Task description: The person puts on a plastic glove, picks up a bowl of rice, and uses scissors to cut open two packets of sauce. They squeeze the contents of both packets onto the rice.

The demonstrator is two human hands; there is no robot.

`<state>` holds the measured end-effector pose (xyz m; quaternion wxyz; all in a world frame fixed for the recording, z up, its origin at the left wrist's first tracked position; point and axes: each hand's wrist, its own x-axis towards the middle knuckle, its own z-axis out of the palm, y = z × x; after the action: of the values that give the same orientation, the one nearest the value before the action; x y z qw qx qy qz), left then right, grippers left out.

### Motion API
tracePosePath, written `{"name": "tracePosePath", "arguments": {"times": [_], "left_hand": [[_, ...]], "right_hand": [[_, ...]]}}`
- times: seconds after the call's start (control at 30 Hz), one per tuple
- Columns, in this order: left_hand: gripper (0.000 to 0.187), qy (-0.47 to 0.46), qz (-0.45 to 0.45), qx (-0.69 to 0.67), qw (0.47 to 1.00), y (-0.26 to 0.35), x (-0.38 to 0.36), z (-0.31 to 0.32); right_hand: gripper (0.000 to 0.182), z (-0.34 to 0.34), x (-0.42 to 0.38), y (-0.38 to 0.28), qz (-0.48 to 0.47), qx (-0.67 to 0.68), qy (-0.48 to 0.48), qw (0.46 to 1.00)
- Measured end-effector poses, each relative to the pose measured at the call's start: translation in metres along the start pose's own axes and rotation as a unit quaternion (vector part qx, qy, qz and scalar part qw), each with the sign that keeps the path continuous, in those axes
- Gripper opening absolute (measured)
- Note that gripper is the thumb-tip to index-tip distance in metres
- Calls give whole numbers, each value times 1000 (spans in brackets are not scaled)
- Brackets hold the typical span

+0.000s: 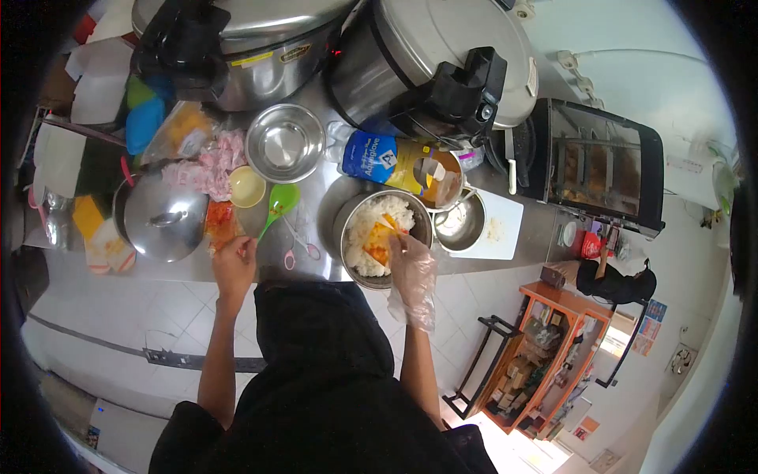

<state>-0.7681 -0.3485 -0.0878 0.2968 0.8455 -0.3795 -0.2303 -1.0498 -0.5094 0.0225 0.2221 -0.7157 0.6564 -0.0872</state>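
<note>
My right hand (412, 272), in a clear plastic glove, reaches into a metal bowl (345, 257) of white rice (363, 225). Its fingers are pinched together at an orange-yellow patch on the rice; I cannot tell what they hold. My bare left hand (234, 267) is closed at the lower edge of a clear plastic bag (221, 221) with red-orange contents. Beside its fingertips ends the handle of a green spoon (283, 201), whose bowl is stained orange. Pink-handled scissors (300, 251) lie between the hands. A small yellow cup (247, 187) stands above the bag.
Two large steel cookers (430, 55) stand behind, with an empty metal bowl (286, 144) before them. A blue-and-yellow packet (387, 162) lies behind the rice. To the right are a steel pot (462, 221), white cutting board (497, 229) and knife (512, 166); left, a lidded pot (166, 217). Another person (620, 280) is far right.
</note>
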Motion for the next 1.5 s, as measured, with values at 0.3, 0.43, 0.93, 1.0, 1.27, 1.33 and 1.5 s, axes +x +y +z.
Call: {"name": "tracePosePath", "arguments": {"times": [0.3, 0.43, 0.93, 1.0, 1.27, 1.33, 1.5], "left_hand": [[43, 104, -22, 147, 983, -48, 6, -5], [51, 154, -16, 145, 977, -89, -1, 13], [32, -154, 47, -324, 932, 179, -63, 90], [27, -219, -22, -392, 893, 190, -69, 108], [28, -281, -200, -463, 816, 192, -95, 114], [40, -249, -197, -447, 837, 191, -99, 113], [33, -226, -133, -447, 855, 184, -96, 123]], "right_hand": [[24, -5, -5, -5, 12, 24, 41, 999], [27, -1, -3, 11, 20, 74, 32, 997], [33, -36, -22, 48, 144, 503, -148, 840], [27, -39, -23, 55, 150, 534, -165, 816], [24, -36, -30, 94, 101, 525, -259, 804], [23, -36, -32, 93, 112, 558, -266, 778], [21, -38, -31, 94, 93, 514, -296, 800]]}}
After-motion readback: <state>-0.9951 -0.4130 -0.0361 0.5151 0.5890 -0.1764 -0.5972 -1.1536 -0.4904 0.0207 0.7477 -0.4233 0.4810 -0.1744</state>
